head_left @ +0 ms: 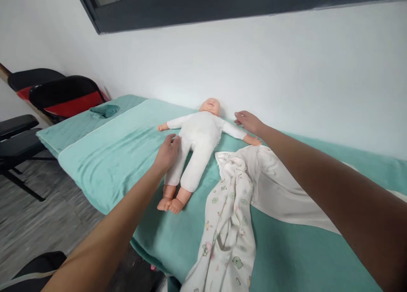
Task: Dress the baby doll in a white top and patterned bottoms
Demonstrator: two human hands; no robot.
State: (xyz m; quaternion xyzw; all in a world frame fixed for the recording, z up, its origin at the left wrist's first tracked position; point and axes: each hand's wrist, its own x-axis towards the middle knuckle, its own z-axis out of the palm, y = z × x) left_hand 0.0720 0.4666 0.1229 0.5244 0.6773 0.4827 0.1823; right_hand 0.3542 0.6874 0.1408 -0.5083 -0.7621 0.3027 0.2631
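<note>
A baby doll [203, 128] with a white cloth body lies on its back on the teal bed cover, arms spread and head against the wall. My left hand [168, 151] is beside the doll's hip and upper leg, fingers loosely bent and apart; whether it touches the cloth I cannot tell. Just above the doll's outstretched arm on the right is my right hand [249, 122], its fingers slightly curled with nothing visible in them. Below that arm lies a crumpled white baby garment [230, 207] printed with small green and pink figures, partly over a plain white cloth [282, 194].
The padded teal bed [104, 169] runs along a white wall [286, 71] under a dark window frame [197, 7]. At its far left end is a face hole [104, 110]. Black and red folding chairs [68, 96] and a black armchair [19, 135] stand to the left.
</note>
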